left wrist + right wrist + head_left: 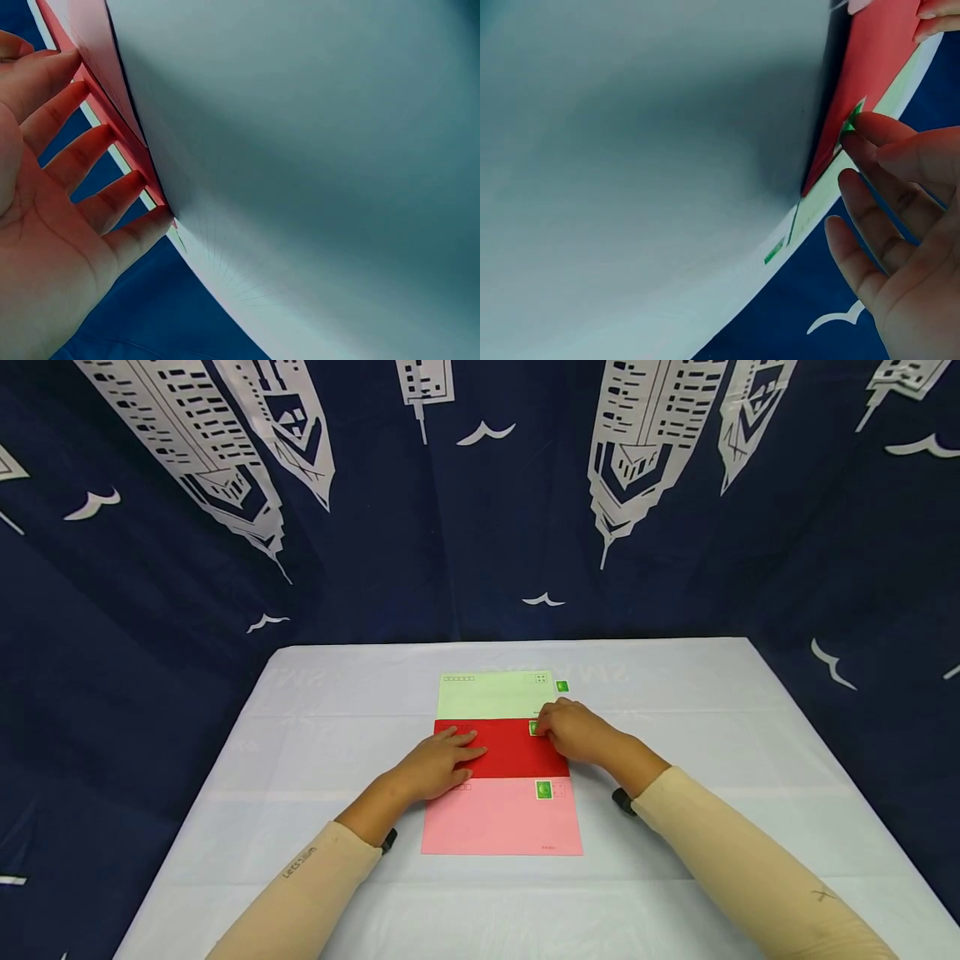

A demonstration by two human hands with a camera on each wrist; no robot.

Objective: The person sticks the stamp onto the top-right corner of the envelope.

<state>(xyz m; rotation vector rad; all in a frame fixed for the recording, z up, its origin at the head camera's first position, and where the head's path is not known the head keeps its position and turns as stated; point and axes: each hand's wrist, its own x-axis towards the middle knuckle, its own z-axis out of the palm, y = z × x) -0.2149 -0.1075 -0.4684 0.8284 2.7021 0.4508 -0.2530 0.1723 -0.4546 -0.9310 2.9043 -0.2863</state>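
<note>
A red envelope (510, 758) lies between a light green envelope (487, 697) above it and a pink envelope (495, 822) below, their edges meeting or overlapping. My left hand (437, 764) rests on the red envelope's left part with fingers spread. At that envelope's upper right corner is a green stamp (533, 727), partly covered by fingertips. My right hand (576, 732) touches this stamp with its index and middle fingertips; in the right wrist view, the thumb stays off it. Another green stamp (543, 790) sits on the pink envelope, near its upper right corner.
A loose green stamp (562, 687) lies on the white tabletop (337, 710), just right of the light green envelope. Behind the table hangs a dark blue cloth (487, 543) with white building and bird prints.
</note>
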